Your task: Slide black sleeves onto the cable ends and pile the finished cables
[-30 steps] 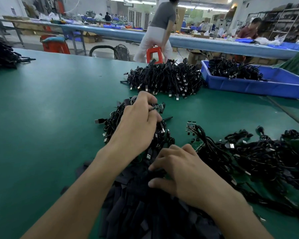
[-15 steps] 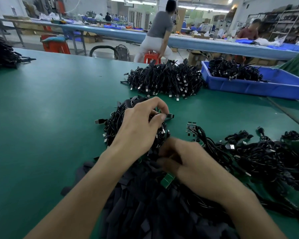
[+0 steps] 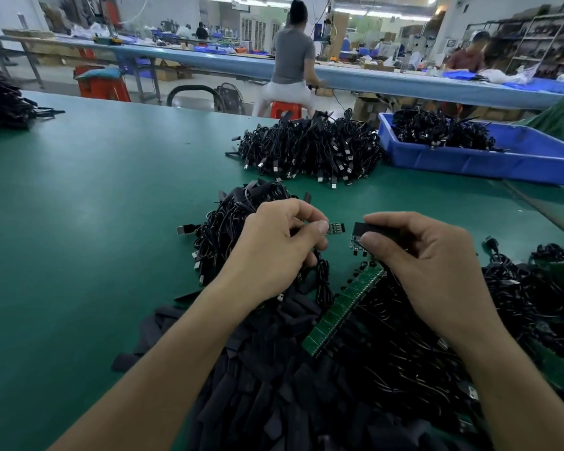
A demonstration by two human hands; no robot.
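Black sleeve (image 3: 370, 228), pinched in the right grip (image 3: 437, 258), sits at 3 o'clock of the cable end (image 3: 336, 228) pinched by the left grip (image 3: 274, 252); line them straight, then push.

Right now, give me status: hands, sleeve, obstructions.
Left hand pinches the cable end. Right hand pinches a black sleeve, not yet on. Gap between them clear; green strip lies below.
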